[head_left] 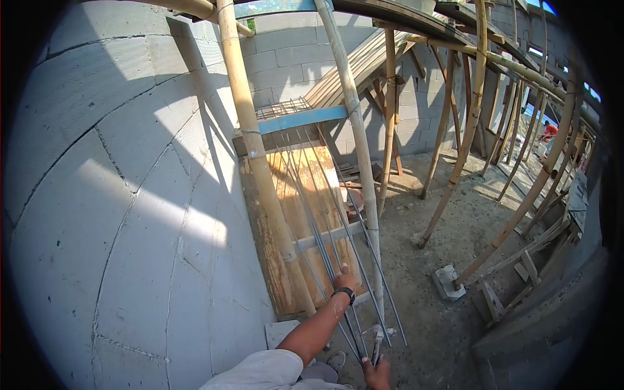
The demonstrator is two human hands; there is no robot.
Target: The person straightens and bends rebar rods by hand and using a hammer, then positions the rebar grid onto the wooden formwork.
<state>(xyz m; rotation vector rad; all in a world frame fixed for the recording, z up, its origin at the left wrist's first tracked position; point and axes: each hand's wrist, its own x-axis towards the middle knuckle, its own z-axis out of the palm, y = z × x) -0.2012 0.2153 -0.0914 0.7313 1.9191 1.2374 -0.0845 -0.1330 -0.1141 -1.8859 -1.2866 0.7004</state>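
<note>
Several long thin metal rods (318, 231) slant from the upper left down toward me, passing a bamboo ladder. My left hand (345, 278), with a dark band on its wrist, is closed around some of the rods near the middle of the view. Lower down, my right hand (377, 374) is closed on the rods close to their near ends, at the bottom edge. A few rods spread out to the right of my hands. The ladder has bamboo rails (250, 130) and a blue rung (304, 119). Behind it leans a stained wooden board (296, 175).
A grey block wall (130, 214) fills the left side. Bamboo props (458, 169) stand on the rough floor (409, 260) at the right, one on a concrete block (448, 283). A wooden frame (492, 300) lies at the lower right. A person in red (550, 130) is far off.
</note>
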